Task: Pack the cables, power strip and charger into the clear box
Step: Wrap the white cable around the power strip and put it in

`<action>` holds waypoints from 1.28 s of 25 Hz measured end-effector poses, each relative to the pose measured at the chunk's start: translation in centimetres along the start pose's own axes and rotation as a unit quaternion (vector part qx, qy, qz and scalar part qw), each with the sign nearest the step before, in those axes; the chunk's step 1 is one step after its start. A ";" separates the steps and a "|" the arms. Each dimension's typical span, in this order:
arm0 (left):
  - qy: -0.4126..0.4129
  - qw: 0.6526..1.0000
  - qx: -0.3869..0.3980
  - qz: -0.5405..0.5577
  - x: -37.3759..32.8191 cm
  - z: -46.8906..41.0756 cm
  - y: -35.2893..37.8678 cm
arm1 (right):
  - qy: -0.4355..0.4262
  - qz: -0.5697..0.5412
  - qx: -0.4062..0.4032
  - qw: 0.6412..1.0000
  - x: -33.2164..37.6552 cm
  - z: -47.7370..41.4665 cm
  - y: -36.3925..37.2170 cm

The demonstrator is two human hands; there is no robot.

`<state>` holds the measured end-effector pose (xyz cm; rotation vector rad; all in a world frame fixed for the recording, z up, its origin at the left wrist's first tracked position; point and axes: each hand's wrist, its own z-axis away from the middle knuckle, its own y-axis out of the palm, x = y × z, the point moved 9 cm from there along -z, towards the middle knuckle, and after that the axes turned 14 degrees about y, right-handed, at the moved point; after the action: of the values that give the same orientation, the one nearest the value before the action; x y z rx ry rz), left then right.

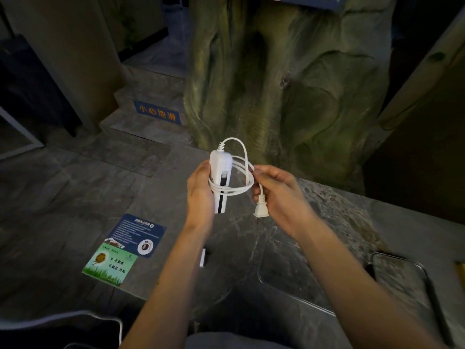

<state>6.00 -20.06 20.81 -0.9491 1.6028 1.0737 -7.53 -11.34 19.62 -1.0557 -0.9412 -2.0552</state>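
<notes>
Above the stone counter (352, 205), the left hand (200, 190) grips the power strip (221, 180) upright while the right hand (274, 192) pinches its looped cord (239, 191) near the plug (259, 212); I'd wind the loops snug before lowering everything into the clear box (284, 268) just below.

My left hand (198, 190) grips the power strip (221, 181) upright; my right hand (275, 195) pinches its looped cord (241, 172) just beside it.

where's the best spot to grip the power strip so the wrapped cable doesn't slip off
Grip the power strip round its middle, coming from its left long side as the left hand does. It stands upright and is narrow, and the cable loops cross it there, so fingers over them would probably pin the coil. The plug hangs loose below the right hand.
</notes>
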 end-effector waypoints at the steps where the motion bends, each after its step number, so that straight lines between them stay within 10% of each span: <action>1: -0.005 1.000 -0.017 -0.006 -0.1 0.1 0.0 | -0.004 0.022 -0.023 0.999 0.1 0.0 -0.3; 8: 0.013 0.999 0.023 -0.048 -0.7 1.0 0.8 | -0.142 0.503 -0.225 0.822 4.6 1.4 -2.3; 20: 0.012 0.995 0.095 -0.003 -1.3 1.1 5.3 | -0.079 0.050 -0.146 0.985 3.5 1.3 -5.3; 32: 0.019 0.993 0.110 0.040 -1.5 0.4 7.0 | 0.103 -0.325 0.018 0.940 0.1 0.3 -3.1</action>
<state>-0.06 -17.40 23.63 -0.7684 1.7626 0.9149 -9.86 -9.42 18.87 -0.5190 -1.3320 -2.5953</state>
